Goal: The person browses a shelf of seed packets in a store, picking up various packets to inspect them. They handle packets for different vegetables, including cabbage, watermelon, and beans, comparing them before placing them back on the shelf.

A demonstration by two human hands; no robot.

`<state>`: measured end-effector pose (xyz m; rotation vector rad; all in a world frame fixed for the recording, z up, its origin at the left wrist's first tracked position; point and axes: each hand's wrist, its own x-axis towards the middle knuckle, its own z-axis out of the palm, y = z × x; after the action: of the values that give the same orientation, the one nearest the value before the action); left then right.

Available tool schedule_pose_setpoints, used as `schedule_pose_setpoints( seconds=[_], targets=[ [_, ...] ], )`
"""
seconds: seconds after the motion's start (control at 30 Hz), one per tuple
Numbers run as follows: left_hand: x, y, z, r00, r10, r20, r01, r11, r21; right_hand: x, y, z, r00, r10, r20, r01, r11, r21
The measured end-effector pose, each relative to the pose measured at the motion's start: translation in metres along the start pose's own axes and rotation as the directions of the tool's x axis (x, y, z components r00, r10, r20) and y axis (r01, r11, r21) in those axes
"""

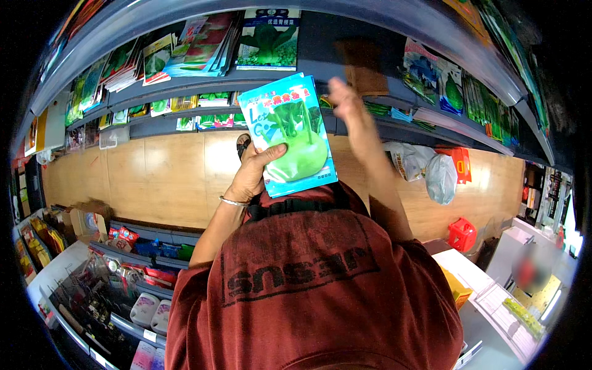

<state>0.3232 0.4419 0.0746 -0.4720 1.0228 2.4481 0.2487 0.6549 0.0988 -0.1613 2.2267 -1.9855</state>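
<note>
My left hand [256, 169] grips a small stack of blue seed packets [296, 138], thumb across the front one, which pictures a green kohlrabi. A bracelet circles that wrist. Blurred, my right hand [347, 104] is raised to the right of the packets, apart from them, in front of the shelf; its fingers are not distinct, and no object shows in it. Beyond the held stack, a packet with a leafy green vegetable [268, 41] lies on the grey shelf [317, 46]. A brown item [367, 78] lies on that shelf near my right hand.
More seed packets [203, 51] fill the shelf's left side, others [451, 88] its right. Plastic bags [439, 178] and a red basket [462, 235] stand on the wooden floor [171, 171]. Behind me at lower left are shelves with white plastic containers [145, 309]; a counter is at lower right.
</note>
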Motion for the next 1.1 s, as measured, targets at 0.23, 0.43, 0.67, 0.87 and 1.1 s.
schedule_pose_setpoints(
  seconds=[0.23,0.43,0.67,0.87,1.1],
  targets=[
    [-0.021,0.005,-0.036,0.994,0.1,-0.031,-0.104,0.979,-0.175,0.074,0.028,-0.057,0.89,-0.41,-0.199,0.115,0.624,-0.773],
    [-0.051,-0.006,-0.097,0.984,0.166,-0.069,-0.179,0.934,-0.309,0.12,0.089,-0.055,0.911,-0.4,-0.099,0.08,0.408,-0.909],
    [-0.093,-0.013,-0.126,0.918,0.297,-0.262,-0.394,0.759,-0.518,0.218,0.103,-0.079,0.794,-0.492,-0.357,-0.164,0.393,-0.905],
    [-0.122,-0.011,-0.153,0.833,0.333,-0.441,-0.51,0.77,-0.382,0.282,0.066,-0.1,0.779,-0.48,-0.403,-0.085,0.556,-0.827],
    [-0.125,-0.009,-0.153,0.822,0.292,-0.488,-0.475,0.825,-0.306,0.277,0.064,-0.073,0.84,-0.535,-0.093,0.234,0.51,-0.828]
  ],
)
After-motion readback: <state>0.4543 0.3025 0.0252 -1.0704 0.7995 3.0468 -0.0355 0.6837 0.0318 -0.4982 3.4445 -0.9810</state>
